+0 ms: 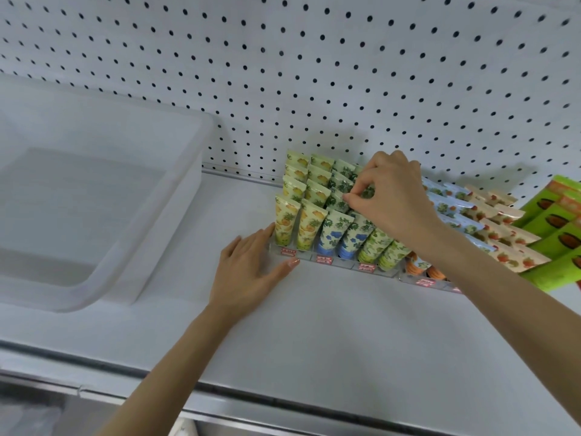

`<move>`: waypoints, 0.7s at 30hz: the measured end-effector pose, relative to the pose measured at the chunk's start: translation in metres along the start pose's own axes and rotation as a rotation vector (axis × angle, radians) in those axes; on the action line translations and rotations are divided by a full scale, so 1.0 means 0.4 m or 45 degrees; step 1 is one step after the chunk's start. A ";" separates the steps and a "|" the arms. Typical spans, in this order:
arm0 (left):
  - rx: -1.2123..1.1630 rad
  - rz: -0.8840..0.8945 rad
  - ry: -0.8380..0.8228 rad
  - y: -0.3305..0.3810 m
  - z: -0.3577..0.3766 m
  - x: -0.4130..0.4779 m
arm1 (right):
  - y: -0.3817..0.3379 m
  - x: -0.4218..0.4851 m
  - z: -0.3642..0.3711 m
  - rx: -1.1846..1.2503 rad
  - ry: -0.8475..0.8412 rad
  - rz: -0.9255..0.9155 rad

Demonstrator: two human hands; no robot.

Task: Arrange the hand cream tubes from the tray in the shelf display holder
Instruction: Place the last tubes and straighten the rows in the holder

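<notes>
A clear acrylic display holder (333, 263) stands on the white shelf against the pegboard, filled with rows of upright hand cream tubes: yellow fruit-print tubes (286, 221) at the left, blue-flower tubes (331, 234) and green-leaf tubes (372, 243) beside them. My right hand (390, 199) reaches over the rows and pinches the top of a dark green-print tube (341, 196) in a middle row. My left hand (251, 265) lies flat, fingers straight, against the holder's front left corner. A white plastic tray (151, 247) sits at the left; its inside looks empty.
A second holder section (424, 282) continues to the right with light blue tubes (452, 209) and strawberry-print tubes (503, 234). Green boxes (556, 234) stand at the far right. The perforated pegboard (314, 73) rises behind. The shelf's front edge (251, 401) runs below my arms.
</notes>
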State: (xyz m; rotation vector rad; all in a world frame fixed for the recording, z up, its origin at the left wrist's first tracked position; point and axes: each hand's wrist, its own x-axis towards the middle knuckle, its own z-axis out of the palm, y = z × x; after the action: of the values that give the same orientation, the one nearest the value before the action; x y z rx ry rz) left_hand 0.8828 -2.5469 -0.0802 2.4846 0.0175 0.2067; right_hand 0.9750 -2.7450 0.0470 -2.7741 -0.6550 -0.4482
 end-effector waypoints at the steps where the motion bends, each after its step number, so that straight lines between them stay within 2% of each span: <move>1: -0.001 0.001 0.000 0.000 0.001 0.000 | 0.000 0.000 -0.001 0.002 -0.007 0.009; 21: -0.017 -0.010 0.017 -0.001 0.001 -0.002 | 0.009 0.002 -0.007 0.083 -0.043 0.055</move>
State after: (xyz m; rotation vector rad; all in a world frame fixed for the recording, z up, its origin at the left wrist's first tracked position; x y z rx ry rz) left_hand 0.8821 -2.5469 -0.0808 2.4697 0.0310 0.2195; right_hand 0.9766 -2.7487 0.0494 -2.7339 -0.6048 -0.3646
